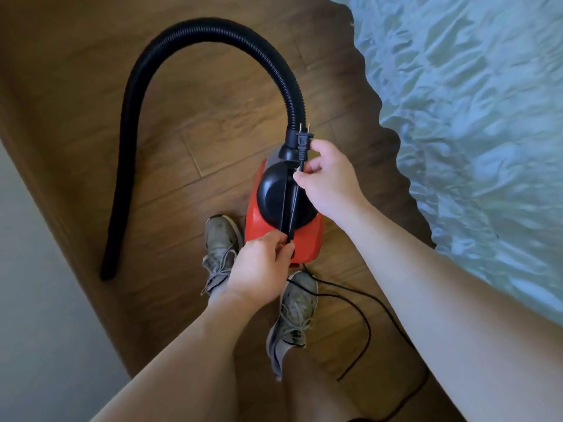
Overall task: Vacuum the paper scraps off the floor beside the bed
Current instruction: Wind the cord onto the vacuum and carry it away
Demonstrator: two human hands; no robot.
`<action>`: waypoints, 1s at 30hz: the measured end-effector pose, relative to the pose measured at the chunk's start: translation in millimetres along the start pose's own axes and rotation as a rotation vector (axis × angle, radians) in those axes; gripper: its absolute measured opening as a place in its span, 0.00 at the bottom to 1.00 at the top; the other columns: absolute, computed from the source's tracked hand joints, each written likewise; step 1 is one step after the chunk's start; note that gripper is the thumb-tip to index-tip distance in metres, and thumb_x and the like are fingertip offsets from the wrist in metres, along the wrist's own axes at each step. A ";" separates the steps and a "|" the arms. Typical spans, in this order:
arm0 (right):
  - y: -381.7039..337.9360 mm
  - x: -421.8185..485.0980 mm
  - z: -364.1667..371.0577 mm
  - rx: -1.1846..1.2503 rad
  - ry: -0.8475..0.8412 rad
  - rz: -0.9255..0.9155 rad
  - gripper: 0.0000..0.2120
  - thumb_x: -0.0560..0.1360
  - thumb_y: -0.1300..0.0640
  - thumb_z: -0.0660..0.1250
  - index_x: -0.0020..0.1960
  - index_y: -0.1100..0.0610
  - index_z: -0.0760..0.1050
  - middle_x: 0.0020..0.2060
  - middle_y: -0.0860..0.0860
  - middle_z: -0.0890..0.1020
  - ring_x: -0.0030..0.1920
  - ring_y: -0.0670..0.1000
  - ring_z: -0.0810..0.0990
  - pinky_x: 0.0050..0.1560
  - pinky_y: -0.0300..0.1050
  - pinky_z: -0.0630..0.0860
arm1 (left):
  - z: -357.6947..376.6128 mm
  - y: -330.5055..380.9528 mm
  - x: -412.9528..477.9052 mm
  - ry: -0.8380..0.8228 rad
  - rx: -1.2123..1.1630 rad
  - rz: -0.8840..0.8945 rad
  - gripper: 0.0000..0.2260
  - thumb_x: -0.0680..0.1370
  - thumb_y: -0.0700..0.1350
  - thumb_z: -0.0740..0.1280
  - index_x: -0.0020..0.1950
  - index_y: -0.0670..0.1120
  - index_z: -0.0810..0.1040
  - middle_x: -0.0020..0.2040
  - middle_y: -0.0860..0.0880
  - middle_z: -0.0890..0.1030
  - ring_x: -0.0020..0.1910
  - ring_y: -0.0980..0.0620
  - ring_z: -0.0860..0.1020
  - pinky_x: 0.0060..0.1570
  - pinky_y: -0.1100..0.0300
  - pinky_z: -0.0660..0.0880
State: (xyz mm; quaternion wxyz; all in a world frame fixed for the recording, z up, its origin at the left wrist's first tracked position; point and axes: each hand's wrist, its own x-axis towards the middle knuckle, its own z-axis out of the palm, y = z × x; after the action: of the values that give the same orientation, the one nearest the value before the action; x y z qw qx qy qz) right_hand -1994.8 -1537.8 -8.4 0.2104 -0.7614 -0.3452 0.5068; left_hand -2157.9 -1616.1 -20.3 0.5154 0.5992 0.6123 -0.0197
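Note:
A small red and black vacuum cleaner hangs above the wooden floor between my feet and the bed. Its black ribbed hose arches up and left, its end near the floor at the left. My left hand grips the lower end of the vacuum's black handle. My right hand pinches the black power cord just below its two-pronged plug, which points upward. No paper scraps show on the floor.
The loose black cord loops over the floor by my right grey sneaker; my left sneaker stands beside the vacuum. A pale wall runs along the left, leaving a narrow strip of floor.

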 end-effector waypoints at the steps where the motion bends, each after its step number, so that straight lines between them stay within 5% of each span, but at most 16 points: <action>1: 3.7 3.2 4.7 -0.001 -0.001 0.006 0.28 0.77 0.60 0.70 0.74 0.49 0.67 0.43 0.46 0.82 0.44 0.41 0.80 0.36 0.28 0.69 | 2.0 -5.0 3.4 -0.003 0.000 -0.010 0.07 0.82 0.48 0.64 0.51 0.47 0.80 0.39 0.52 0.81 0.38 0.49 0.80 0.41 0.47 0.79; 6: 16.6 14.2 22.8 -0.021 0.007 0.019 0.28 0.76 0.61 0.70 0.74 0.51 0.67 0.44 0.46 0.82 0.46 0.40 0.79 0.39 0.29 0.68 | 9.9 -22.5 14.9 -0.026 -0.008 -0.032 0.08 0.82 0.48 0.65 0.53 0.45 0.80 0.39 0.49 0.82 0.39 0.46 0.80 0.42 0.46 0.79; 14: 34.7 22.3 33.7 -0.036 0.037 0.037 0.25 0.75 0.62 0.71 0.70 0.51 0.71 0.44 0.45 0.81 0.46 0.43 0.81 0.44 0.34 0.74 | 19.0 -35.9 21.9 -0.071 -0.004 -0.071 0.08 0.82 0.50 0.65 0.55 0.48 0.81 0.34 0.52 0.80 0.33 0.54 0.78 0.33 0.61 0.71; 17: 41.2 25.6 37.2 -0.064 0.072 0.025 0.23 0.73 0.61 0.73 0.66 0.50 0.73 0.52 0.48 0.77 0.50 0.50 0.79 0.52 0.42 0.77 | 23.4 -40.3 27.2 -0.074 0.006 -0.077 0.08 0.82 0.50 0.65 0.54 0.48 0.81 0.33 0.52 0.80 0.33 0.52 0.78 0.33 0.60 0.72; 22: 50.0 27.2 38.3 -0.074 0.070 0.045 0.22 0.74 0.60 0.73 0.65 0.49 0.73 0.56 0.49 0.72 0.50 0.51 0.78 0.50 0.40 0.75 | 28.0 -47.3 31.0 -0.082 0.022 -0.079 0.07 0.82 0.50 0.65 0.51 0.49 0.81 0.33 0.51 0.79 0.33 0.50 0.78 0.35 0.56 0.75; 30: 57.8 25.5 51.3 0.030 0.075 0.074 0.25 0.75 0.60 0.69 0.70 0.45 0.72 0.57 0.49 0.78 0.53 0.50 0.81 0.54 0.47 0.80 | 27.8 -53.8 33.9 -0.103 0.041 -0.104 0.08 0.82 0.51 0.65 0.53 0.49 0.81 0.32 0.54 0.77 0.31 0.54 0.75 0.32 0.60 0.70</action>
State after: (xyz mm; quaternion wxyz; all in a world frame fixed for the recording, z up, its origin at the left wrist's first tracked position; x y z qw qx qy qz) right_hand -2017.5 -1559.4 -83.5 0.2159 -0.7887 -0.3010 0.4906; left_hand -2173.1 -1624.8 -87.4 0.5323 0.5752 0.6146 -0.0896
